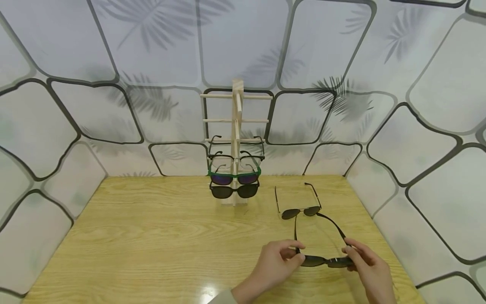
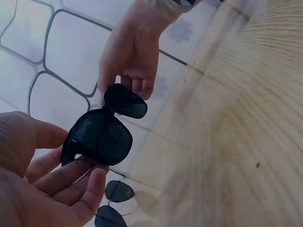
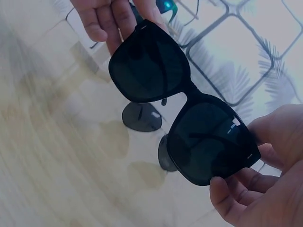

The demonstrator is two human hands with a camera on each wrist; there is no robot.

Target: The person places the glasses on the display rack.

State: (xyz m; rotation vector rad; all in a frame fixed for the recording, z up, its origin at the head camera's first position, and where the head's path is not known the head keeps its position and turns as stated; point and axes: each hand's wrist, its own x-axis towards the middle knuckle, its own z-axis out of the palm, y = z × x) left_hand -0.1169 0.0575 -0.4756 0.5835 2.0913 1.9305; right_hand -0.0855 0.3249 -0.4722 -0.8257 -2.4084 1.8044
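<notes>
black sunglasses (image 1: pixel 339 262) are held between two hands over the near right part of a wooden table (image 1: pixel 152 236), their lenses toward the person and their arms unfolded, reaching away. the left hand (image 1: pixel 275 261) grips the left end of the frame, its thumb and fingers closed narrowly about the corner where the arm meets the front. the right hand (image 1: pixel 370 266) pinches the opposite corner in the same way, thumb on the near side and fingers behind. a pale sleeve (image 1: pixel 224 297) shows at the left wrist.

just beyond the held pair, aviator sunglasses (image 1: pixel 312 211) stand on the table with arms open toward the back wall; the tips of the black arms come close to their lenses, though i cannot tell whether they touch.

further back and to the left is a wooden rack (image 1: pixel 236 131) with crossbars. it carries three pairs, one above another: clear glasses (image 1: pixel 250 161) with a dark upper rim, green-framed glasses (image 1: pixel 222 180) with purplish lenses, and dark glasses (image 1: pixel 247 191) lowest. behind it hangs a pale backdrop (image 1: pixel 243 42) with grey outlines and leaf prints.
</notes>
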